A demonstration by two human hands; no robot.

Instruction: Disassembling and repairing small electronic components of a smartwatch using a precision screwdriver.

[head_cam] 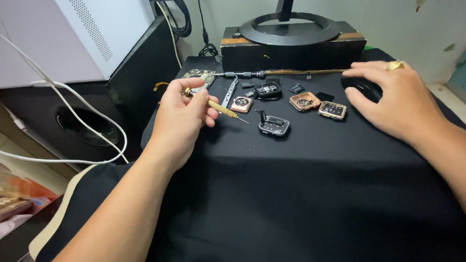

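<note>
Two hands: left grip (183, 114) pinching a brass screwdriver (217, 106), right grip (392, 97) (fingers spread) over a black mouse (363, 87).

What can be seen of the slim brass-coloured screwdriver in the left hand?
The slim brass-coloured screwdriver has a golden, metallic-looking handle that narrows to a thin dark tip. The left hand pinches it between thumb and fingers. It is tilted, tip pointing down and right, just above the black cloth, near a rose-gold watch case.
</note>
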